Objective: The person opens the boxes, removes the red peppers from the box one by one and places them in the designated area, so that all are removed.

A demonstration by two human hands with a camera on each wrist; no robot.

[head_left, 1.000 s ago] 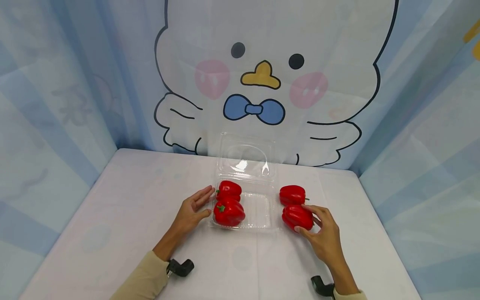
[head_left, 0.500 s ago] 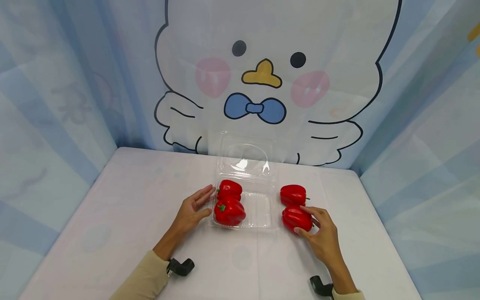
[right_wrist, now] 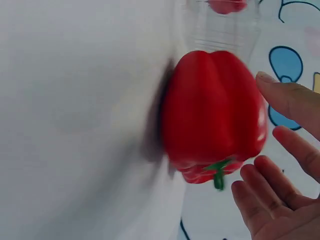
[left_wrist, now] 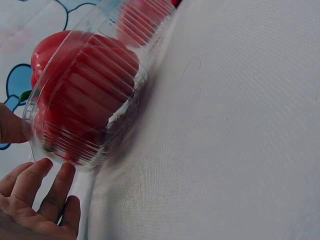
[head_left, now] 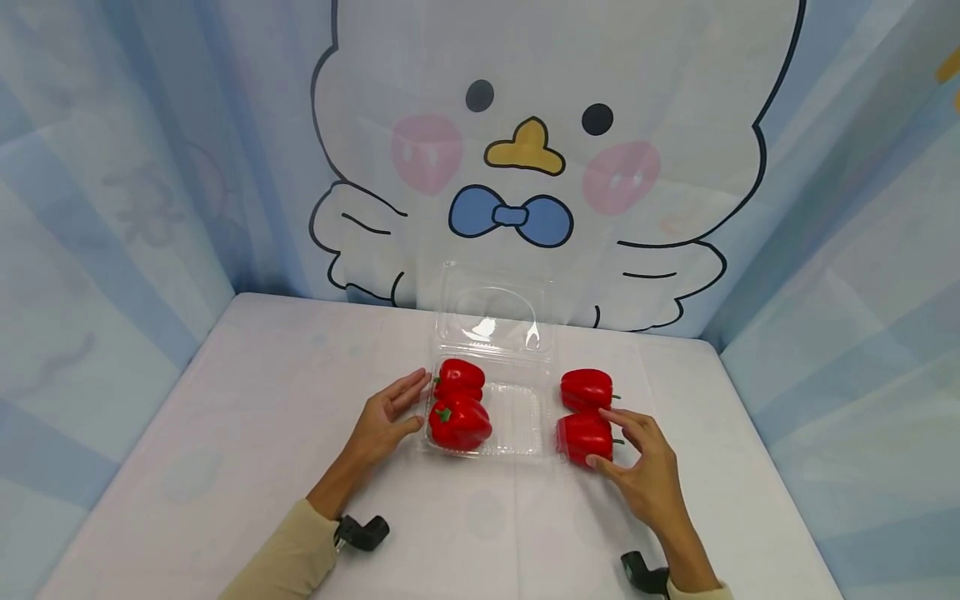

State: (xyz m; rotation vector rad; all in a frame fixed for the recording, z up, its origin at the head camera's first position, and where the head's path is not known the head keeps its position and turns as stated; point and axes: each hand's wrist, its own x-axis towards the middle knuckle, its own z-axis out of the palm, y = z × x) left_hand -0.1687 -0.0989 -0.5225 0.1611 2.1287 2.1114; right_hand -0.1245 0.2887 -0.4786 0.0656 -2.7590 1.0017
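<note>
Right hand (head_left: 647, 462), fingers spread, has the nearer unboxed red pepper (head_left: 583, 439) just to its left.

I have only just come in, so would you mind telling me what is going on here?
A person has both hands around a clear plastic container and some red peppers. Its lid is open at the far side, and two peppers sit in its left half. The left hand is at the container's left side. The right hand has its fingers about the nearer pepper of two outside, to the container's right.
</note>
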